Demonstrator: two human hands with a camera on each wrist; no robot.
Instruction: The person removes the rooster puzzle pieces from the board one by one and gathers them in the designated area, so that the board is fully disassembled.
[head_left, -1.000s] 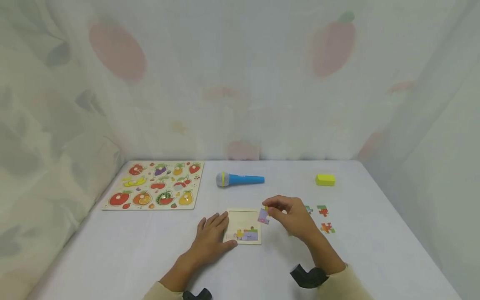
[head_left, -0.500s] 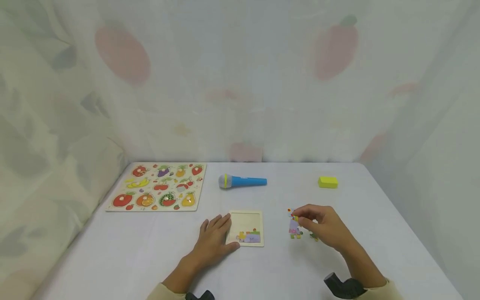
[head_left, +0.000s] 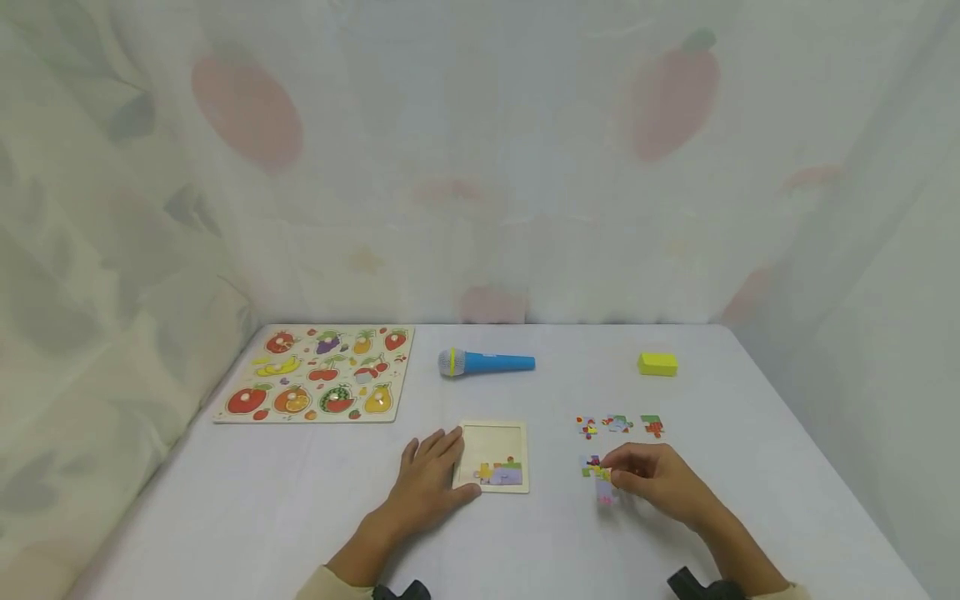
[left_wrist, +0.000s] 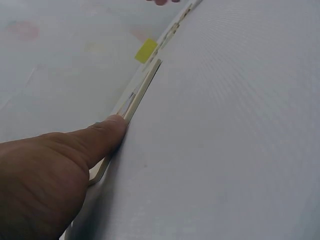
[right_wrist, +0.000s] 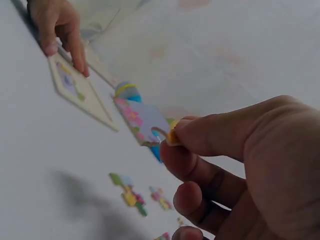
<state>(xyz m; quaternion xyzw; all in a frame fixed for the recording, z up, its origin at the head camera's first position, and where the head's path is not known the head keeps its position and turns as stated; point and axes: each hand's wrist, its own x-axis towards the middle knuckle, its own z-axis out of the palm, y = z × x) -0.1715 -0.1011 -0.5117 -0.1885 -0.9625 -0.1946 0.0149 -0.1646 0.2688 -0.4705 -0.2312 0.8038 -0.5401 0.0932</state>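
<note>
My right hand pinches a jigsaw piece between thumb and forefinger; it is lavender with pink flowers and a yellow corner. In the head view the piece hangs over the loose pieces right of centre. My left hand lies with fingers extended along the left side of a square wooden puzzle tray, thumb at its lower edge. Joined yellow, lavender and green pieces sit along the tray's bottom. In the left wrist view, the thumb presses against the tray's edge.
Several loose jigsaw pieces lie on the white table right of the tray. Behind stand a blue toy microphone and a yellow block. A fruit peg puzzle board lies at the back left.
My right hand has carried the pinched piece from beside the tray rightward, then down to near the lower loose pieces, uncovering the upper ones. The left hand stays on the tray.
</note>
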